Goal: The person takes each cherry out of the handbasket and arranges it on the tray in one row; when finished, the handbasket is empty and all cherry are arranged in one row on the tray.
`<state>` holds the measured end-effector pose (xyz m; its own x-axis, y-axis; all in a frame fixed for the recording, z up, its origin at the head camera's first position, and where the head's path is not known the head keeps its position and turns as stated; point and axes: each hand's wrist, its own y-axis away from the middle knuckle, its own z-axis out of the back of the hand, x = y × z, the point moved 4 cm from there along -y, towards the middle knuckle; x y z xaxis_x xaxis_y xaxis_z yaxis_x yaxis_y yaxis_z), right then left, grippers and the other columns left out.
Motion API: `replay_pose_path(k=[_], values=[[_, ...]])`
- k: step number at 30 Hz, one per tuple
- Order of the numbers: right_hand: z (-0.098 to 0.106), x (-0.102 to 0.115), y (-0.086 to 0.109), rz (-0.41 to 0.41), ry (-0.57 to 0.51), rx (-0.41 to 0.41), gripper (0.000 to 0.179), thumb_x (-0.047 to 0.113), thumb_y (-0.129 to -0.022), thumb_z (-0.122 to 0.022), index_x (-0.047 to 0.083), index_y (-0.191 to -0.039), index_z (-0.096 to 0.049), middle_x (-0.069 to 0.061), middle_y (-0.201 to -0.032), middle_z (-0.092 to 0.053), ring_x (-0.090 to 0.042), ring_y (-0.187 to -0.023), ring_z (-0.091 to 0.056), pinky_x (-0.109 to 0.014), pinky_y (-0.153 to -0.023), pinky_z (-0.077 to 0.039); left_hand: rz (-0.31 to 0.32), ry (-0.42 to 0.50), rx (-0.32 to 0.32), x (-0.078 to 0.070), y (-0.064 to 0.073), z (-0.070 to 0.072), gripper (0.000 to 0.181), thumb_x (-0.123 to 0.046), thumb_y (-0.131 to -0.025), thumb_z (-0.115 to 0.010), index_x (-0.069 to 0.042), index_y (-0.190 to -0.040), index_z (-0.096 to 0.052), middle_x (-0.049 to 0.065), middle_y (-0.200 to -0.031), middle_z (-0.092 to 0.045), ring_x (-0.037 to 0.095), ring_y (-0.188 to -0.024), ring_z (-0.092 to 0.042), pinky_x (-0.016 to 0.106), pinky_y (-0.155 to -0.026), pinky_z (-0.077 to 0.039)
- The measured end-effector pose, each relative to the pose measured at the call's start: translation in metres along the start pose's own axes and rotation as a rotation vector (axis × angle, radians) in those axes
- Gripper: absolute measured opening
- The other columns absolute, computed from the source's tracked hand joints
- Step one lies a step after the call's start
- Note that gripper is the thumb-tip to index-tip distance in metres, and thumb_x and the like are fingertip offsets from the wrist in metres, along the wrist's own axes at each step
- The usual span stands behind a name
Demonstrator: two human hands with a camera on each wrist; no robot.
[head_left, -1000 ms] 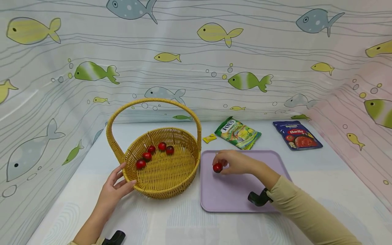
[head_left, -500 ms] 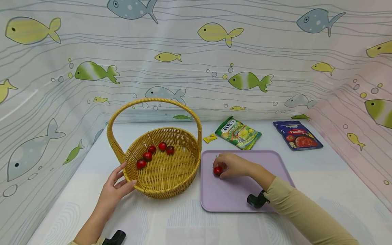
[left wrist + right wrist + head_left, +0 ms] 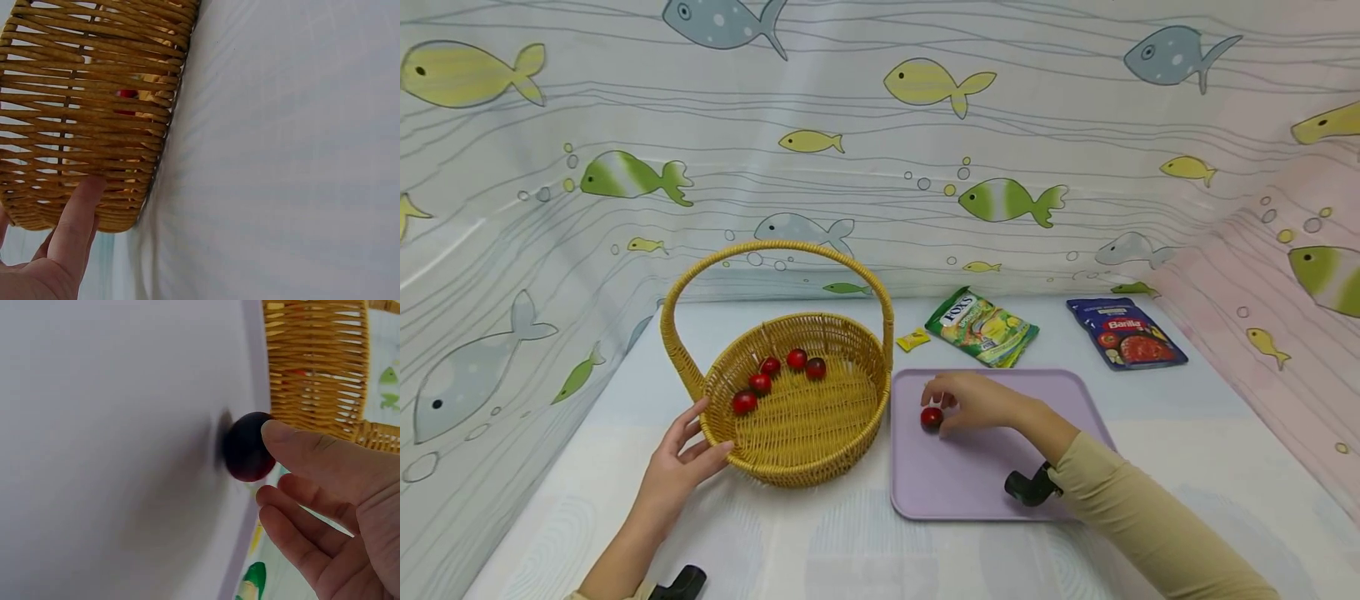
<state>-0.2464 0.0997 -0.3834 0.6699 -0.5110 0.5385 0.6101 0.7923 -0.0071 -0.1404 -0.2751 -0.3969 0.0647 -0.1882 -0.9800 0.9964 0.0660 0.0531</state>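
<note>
A dark red cherry point(image 3: 932, 418) sits on the left part of the lilac tray point(image 3: 1000, 500). Around it is my right hand point(image 3: 973, 404); in the right wrist view the thumb touches or overlaps the cherry point(image 3: 249, 447), while the visible fingers stand apart from it. To the left is a round wicker basket point(image 3: 805, 425) with a tall arched handle and several cherries point(image 3: 760, 383) along its left and back inside. My left hand point(image 3: 673, 467) rests on the basket's left front rim, fingers spread, with a fingertip against the weave point(image 3: 81, 125) in the left wrist view.
Behind the tray lie a green Fox's candy bag point(image 3: 981, 325) and a small yellow wrapped candy point(image 3: 913, 339). A blue Barilla sauce pouch point(image 3: 1126, 333) lies at the back right. A fish-patterned curtain point(image 3: 850, 192) encloses the table.
The right hand has lowered slightly with the cherry to the tray, and its fingers have loosened from the fruit. The left hand and the basket have stayed in place.
</note>
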Motion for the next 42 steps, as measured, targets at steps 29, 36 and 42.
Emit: replay_pose_path(k=[29,36,42], values=[[0.048,0.087,-0.042,0.238,0.105,-0.049,0.03,0.007,-0.078,-0.075,0.01,-0.106,-0.064,0.001,-0.1,-0.058,-0.011,-0.086,-0.054,-0.025,-0.076,-0.049,0.024,-0.017,-0.005,0.001,0.0,0.001,0.077,-0.017,-0.09,-0.064,-0.015,-0.15,-0.015,0.025,-0.144,-0.019,-0.004,-0.1,-0.048,0.024,-0.078,-0.052],[0.045,0.105,-0.065,0.246,0.101,0.002,0.03,0.008,-0.08,-0.073,0.012,-0.108,-0.063,0.004,-0.1,-0.056,-0.016,-0.091,-0.055,-0.025,-0.079,-0.048,0.038,-0.02,-0.005,0.003,-0.001,0.002,0.077,-0.016,-0.09,-0.063,-0.017,-0.15,-0.015,0.024,-0.144,-0.018,-0.003,-0.101,-0.048,0.025,-0.078,-0.052],[0.042,0.115,-0.089,0.274,0.128,0.03,0.029,0.009,-0.081,-0.073,0.011,-0.108,-0.063,0.002,-0.095,-0.055,-0.013,-0.088,-0.053,-0.02,-0.077,-0.046,0.025,-0.028,-0.005,0.001,-0.001,0.001,0.077,-0.017,-0.09,-0.063,-0.016,-0.15,-0.015,0.025,-0.144,-0.018,0.001,-0.104,-0.047,0.024,-0.078,-0.052]])
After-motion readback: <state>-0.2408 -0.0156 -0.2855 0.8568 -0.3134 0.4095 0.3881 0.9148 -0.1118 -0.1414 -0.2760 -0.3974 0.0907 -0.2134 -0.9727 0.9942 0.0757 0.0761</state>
